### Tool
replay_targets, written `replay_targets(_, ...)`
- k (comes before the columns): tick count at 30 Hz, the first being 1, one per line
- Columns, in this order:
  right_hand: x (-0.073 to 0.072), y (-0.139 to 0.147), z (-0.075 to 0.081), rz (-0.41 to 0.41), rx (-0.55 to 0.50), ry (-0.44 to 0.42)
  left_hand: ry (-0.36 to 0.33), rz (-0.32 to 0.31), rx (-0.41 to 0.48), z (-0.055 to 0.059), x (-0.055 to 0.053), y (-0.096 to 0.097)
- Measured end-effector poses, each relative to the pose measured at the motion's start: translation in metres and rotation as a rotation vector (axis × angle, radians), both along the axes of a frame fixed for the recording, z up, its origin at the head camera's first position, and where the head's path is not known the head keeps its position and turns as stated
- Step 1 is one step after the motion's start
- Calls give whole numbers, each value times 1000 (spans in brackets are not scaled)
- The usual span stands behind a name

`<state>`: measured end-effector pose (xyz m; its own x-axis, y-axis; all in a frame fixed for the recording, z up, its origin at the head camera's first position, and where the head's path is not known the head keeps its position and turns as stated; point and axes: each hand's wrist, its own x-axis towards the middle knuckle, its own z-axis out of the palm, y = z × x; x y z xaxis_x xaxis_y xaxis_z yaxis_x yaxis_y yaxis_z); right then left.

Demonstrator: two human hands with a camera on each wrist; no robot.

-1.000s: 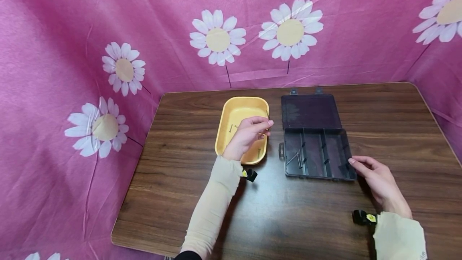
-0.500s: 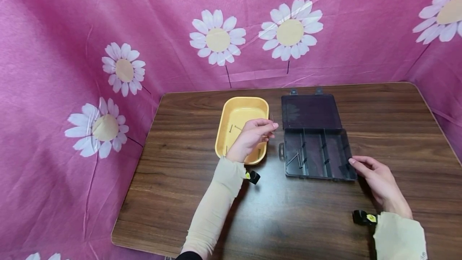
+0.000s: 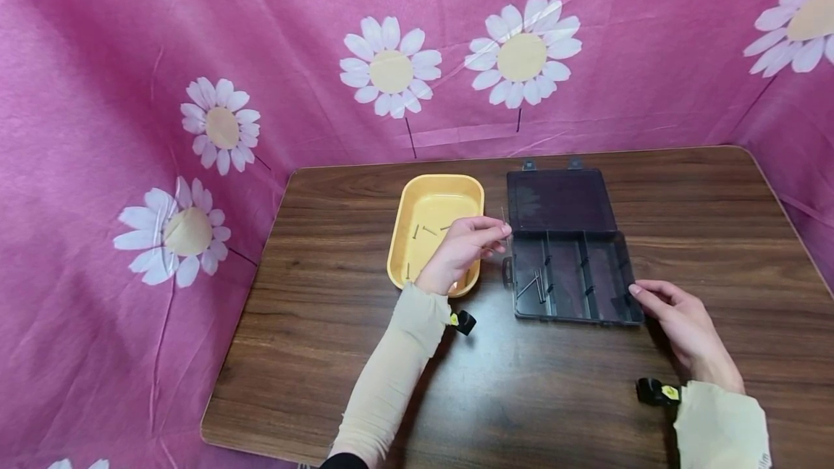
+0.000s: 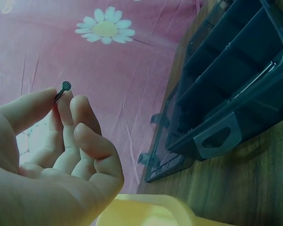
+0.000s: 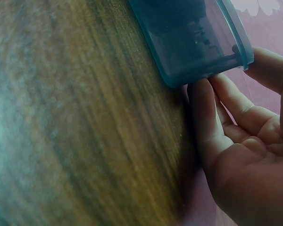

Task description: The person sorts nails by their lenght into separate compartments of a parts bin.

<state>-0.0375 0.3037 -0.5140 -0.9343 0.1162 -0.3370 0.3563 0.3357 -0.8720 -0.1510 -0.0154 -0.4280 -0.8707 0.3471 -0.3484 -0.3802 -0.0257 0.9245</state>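
My left hand (image 3: 461,248) is over the right side of a yellow tray (image 3: 394,252), pinching a nail (image 4: 65,87) between thumb and fingertips. In the left wrist view its round, patterned head shows, and the shank is partly hidden by the fingers. A dark see-through compartment box (image 3: 567,318) lies with its lid (image 3: 560,201) folded back, just right of that hand. Several nails (image 3: 538,286) lie in its leftmost compartment. At the box's right wall my right hand (image 3: 684,328) holds on, thumb at the rim and fingers against the outside.
Several loose nails (image 3: 429,231) lie in the yellow tray. A side clasp (image 3: 507,271) sticks out on the box's left. The wooden table (image 3: 313,310) ends at a pink daisy-printed cloth (image 3: 293,56) behind and at the left.
My left hand has moved right with the nail, from the tray's right rim toward the box's left edge. More nails in the tray are uncovered. My right hand stays in place.
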Motion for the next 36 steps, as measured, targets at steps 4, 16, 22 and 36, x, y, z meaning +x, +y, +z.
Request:
replay_targets(4,0,0,-1,0,-24,23,1,-7,5,-1,1,3)
replay_targets(16,2,0,-1,17,10,9,-5,-30,-22,-3,4,11)
replay_targets(22,1,0,-1,3,-8,13,16,-38,-56,-7,5,14)
replay_targets(36,0,-1,-1,-6,17,-9,47,-15,-166,-18,5,21)
